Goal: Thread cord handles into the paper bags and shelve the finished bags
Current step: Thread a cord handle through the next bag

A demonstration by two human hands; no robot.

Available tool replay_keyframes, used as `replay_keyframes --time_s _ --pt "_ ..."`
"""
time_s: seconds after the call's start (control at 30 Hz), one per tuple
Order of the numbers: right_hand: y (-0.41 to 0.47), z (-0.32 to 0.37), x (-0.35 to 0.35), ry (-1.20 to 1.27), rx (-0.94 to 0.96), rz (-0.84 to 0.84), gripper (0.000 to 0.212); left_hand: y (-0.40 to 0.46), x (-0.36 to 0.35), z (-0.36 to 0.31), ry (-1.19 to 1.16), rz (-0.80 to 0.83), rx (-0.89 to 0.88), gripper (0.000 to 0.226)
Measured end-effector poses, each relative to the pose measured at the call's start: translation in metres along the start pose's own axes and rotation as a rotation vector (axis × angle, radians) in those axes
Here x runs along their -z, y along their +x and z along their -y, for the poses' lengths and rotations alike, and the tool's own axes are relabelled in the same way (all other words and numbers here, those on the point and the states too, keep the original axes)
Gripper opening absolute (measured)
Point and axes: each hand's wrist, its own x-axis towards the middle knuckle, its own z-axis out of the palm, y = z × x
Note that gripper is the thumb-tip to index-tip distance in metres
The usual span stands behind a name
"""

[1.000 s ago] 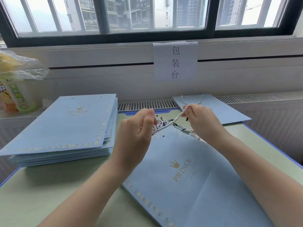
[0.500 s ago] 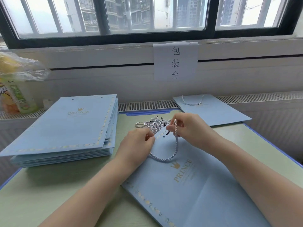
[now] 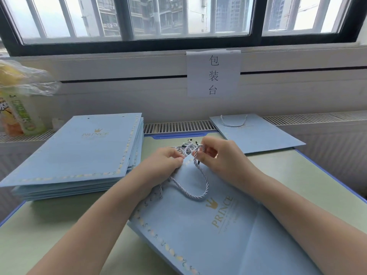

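Observation:
A flat light-blue paper bag (image 3: 198,231) printed PRINCE lies in front of me on the green table. A white twisted cord (image 3: 195,194) loops over its upper part. My left hand (image 3: 162,165) pinches one end of the cord at the bag's top edge. My right hand (image 3: 220,157) pinches the other end, with its black tip just below my fingers. A small pile of loose cords (image 3: 185,148) lies just behind my hands. A bag with a cord handle (image 3: 256,133) lies flat at the back right.
A stack of flat blue bags (image 3: 79,153) sits at the left of the table (image 3: 297,175). A plastic-wrapped bottle (image 3: 17,108) stands on the sill at far left. A paper sign (image 3: 213,73) hangs on the wall under the window.
Both hands came down from holding the cord taut in the air to the bag's top edge. The cord now lies as a slack loop on the bag.

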Motion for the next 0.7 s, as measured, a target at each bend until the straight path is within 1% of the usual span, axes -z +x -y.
replay_keyframes --time_s 0.07,0.13,0.27,0.37,0.43,0.53,0.7 --pt "0.000 0.002 -0.002 0.019 -0.004 0.001 0.037 -0.001 0.003 -0.001 -0.161 0.061 0.032 0.026" --pt "0.001 0.004 -0.003 0.068 -0.027 0.004 0.038 0.000 0.008 -0.003 -0.258 0.138 0.062 0.027" --pt "0.000 0.006 -0.003 0.148 -0.062 0.030 0.034 0.002 0.011 0.000 -0.381 0.299 0.097 0.024" --pt "0.000 0.006 -0.004 0.215 -0.081 0.038 0.029 0.003 0.010 0.004 -0.405 0.390 0.105 0.036" --pt "0.001 0.008 -0.002 0.259 -0.106 0.036 0.025 0.003 0.012 0.005 -0.393 0.424 0.106 0.037" --pt "0.001 0.010 0.000 0.330 -0.148 0.023 0.023 0.003 0.013 0.007 -0.412 0.437 0.102 0.031" --pt "-0.001 0.013 -0.004 0.313 -0.196 0.035 0.021 0.001 0.011 0.007 -0.415 0.422 0.093 0.023"
